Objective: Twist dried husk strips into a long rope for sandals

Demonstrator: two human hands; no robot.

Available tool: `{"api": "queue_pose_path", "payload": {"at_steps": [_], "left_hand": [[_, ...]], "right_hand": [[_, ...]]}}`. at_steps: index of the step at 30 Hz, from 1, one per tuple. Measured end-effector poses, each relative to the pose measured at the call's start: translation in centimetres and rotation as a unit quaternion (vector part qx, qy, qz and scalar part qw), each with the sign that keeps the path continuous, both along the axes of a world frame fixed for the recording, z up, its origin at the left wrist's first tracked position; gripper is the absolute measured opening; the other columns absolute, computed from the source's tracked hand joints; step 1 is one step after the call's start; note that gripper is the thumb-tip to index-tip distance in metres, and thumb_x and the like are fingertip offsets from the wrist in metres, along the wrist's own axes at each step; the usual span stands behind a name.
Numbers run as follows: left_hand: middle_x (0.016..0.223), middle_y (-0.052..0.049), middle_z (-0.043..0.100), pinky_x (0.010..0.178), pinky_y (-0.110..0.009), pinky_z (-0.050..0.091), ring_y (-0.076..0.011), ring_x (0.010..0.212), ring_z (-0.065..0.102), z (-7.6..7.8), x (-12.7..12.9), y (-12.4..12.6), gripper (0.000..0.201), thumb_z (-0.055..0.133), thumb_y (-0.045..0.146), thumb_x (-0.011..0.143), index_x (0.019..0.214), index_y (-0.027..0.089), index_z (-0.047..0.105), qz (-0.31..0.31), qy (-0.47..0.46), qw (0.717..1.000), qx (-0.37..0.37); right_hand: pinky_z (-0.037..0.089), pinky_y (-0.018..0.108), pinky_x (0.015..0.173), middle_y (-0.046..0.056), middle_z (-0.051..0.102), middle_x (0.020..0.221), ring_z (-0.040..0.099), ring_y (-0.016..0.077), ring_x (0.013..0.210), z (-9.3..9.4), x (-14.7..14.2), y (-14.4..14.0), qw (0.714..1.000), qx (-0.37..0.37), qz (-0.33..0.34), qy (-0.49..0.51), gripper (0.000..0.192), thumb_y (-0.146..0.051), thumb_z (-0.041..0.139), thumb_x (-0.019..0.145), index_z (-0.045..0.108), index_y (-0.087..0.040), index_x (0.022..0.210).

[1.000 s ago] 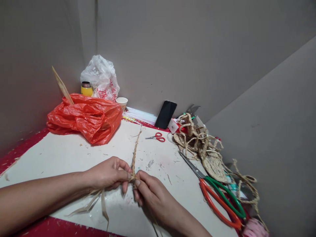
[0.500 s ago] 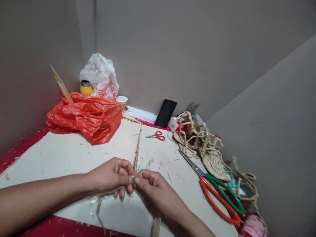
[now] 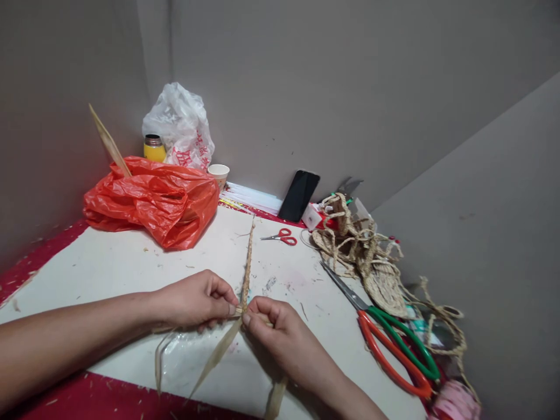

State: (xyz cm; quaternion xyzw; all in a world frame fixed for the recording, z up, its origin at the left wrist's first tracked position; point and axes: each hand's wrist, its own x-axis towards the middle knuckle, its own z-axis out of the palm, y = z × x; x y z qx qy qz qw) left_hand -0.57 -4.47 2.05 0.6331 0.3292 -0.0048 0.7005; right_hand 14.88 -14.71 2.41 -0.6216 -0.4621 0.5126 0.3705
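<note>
A thin tan braid (image 3: 247,265) of dried plant fibre runs away from me over the white board, and its near end sits between my hands. My left hand (image 3: 203,300) pinches a strand just left of the braid's end. Thumb and forefinger of my right hand (image 3: 273,324) press on the braid's end and a strand on the right. One loose flat strip (image 3: 216,357) slants down to the lower left from the join. Another strip (image 3: 276,396) hangs below my right hand, and a thinner one hangs under my left wrist.
Small red-handled scissors (image 3: 283,236) lie beyond my hands. Large scissors (image 3: 385,338) with red and green handles lie right, beside a heap of woven straw pieces (image 3: 380,286). A red plastic bag (image 3: 153,201), paper cup (image 3: 219,174), yellow jar (image 3: 154,150) and phone (image 3: 300,195) stand behind.
A flat strip now hangs free to the lower left from the braid's end. My left hand has drawn slightly away from my right. The view has shifted a little.
</note>
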Motion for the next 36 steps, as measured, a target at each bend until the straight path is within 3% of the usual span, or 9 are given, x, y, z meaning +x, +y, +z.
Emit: {"api": "queue_pose_path", "payload": {"at_steps": [6,12,19,22,25,27,30,33,36], "left_hand": [[0.048,0.007,0.037,0.041,-0.019,0.02,-0.0063,0.043,0.028,0.8,-0.6,-1.2,0.025,0.052,0.038,0.076,0.064,0.016,0.052,-0.052,0.022,0.995,0.08],[0.051,0.006,0.035,0.044,-0.019,0.025,-0.0072,0.047,0.028,0.2,-0.8,-4.4,0.027,0.041,0.032,0.083,0.061,0.017,0.044,-0.03,0.045,0.968,0.244],[0.062,-0.001,0.054,0.046,-0.023,0.032,-0.0125,0.048,0.045,-1.2,-1.1,-5.5,0.015,0.038,0.016,0.083,0.08,0.016,0.052,-0.169,0.085,0.778,0.599],[0.071,-0.005,0.058,0.046,-0.025,0.037,-0.0159,0.054,0.052,-1.6,-1.2,-6.2,0.016,0.04,0.012,0.08,0.088,0.015,0.053,-0.207,0.085,0.691,0.687],[0.075,-0.006,0.058,0.047,-0.027,0.039,-0.0188,0.06,0.054,-1.0,-1.4,-6.6,0.015,0.04,0.012,0.081,0.089,0.015,0.053,-0.227,0.03,0.65,0.725],[0.07,-0.004,0.056,0.048,-0.027,0.039,-0.017,0.057,0.052,-0.2,-1.5,-6.2,0.014,0.038,0.014,0.083,0.081,0.017,0.052,-0.203,-0.026,0.671,0.713],[0.07,-0.002,0.056,0.058,-0.027,0.041,-0.0141,0.061,0.051,0.8,-1.3,-4.9,0.013,0.039,0.019,0.085,0.078,0.017,0.05,-0.065,-0.062,0.785,0.613],[0.076,-0.001,0.057,0.063,-0.025,0.042,-0.0129,0.067,0.052,0.6,-0.4,-3.5,0.015,0.045,0.026,0.082,0.093,0.018,0.05,0.045,-0.041,0.933,0.355],[0.059,0.005,0.048,0.049,-0.021,0.033,-0.0088,0.05,0.042,-0.5,0.3,-2.8,0.017,0.042,0.03,0.081,0.09,0.018,0.049,0.019,-0.033,0.997,0.072]], "right_hand": [[0.027,0.022,0.049,-0.004,0.037,0.054,0.033,0.0098,0.053,-0.8,-0.7,-0.3,0.995,0.025,-0.019,-0.093,0.028,-0.029,0.052,0.078,0.044,-0.018,0.054],[0.028,0.021,0.048,-0.003,0.041,0.052,0.035,0.0092,0.052,-1.1,-0.9,-0.4,0.999,-0.042,-0.028,0.014,0.027,-0.034,0.054,0.077,0.052,-0.015,0.058],[0.025,0.02,0.044,-0.005,0.041,0.049,0.032,0.0064,0.045,-1.2,-1.0,-0.5,0.991,-0.069,-0.055,0.096,0.035,-0.044,0.059,0.075,0.053,-0.013,0.06],[0.027,0.019,0.046,-0.005,0.046,0.05,0.035,0.0063,0.046,-1.6,-0.9,-0.6,0.987,-0.066,-0.069,0.126,0.035,-0.044,0.066,0.071,0.055,-0.012,0.063],[0.029,0.02,0.047,-0.003,0.051,0.052,0.04,0.0072,0.047,-2.0,-0.8,-0.7,0.979,-0.06,-0.075,0.177,0.034,-0.044,0.068,0.07,0.056,-0.013,0.064],[0.029,0.019,0.047,-0.003,0.051,0.051,0.04,0.007,0.046,-1.9,-0.7,-0.6,0.973,-0.063,-0.08,0.206,0.034,-0.043,0.07,0.068,0.056,-0.013,0.063],[0.024,0.019,0.044,-0.007,0.044,0.046,0.031,0.0051,0.042,-1.3,-0.6,-0.4,0.967,-0.074,-0.091,0.228,0.034,-0.042,0.073,0.065,0.054,-0.015,0.062],[0.02,0.019,0.043,-0.009,0.038,0.045,0.026,0.0046,0.042,-0.8,-0.6,-0.2,0.972,-0.069,-0.077,0.211,0.035,-0.044,0.072,0.066,0.052,-0.015,0.06],[0.021,0.02,0.045,-0.007,0.039,0.049,0.026,0.0053,0.045,-0.9,-0.5,-0.1,0.981,-0.06,-0.039,0.182,0.034,-0.043,0.07,0.069,0.052,-0.015,0.061]]}}
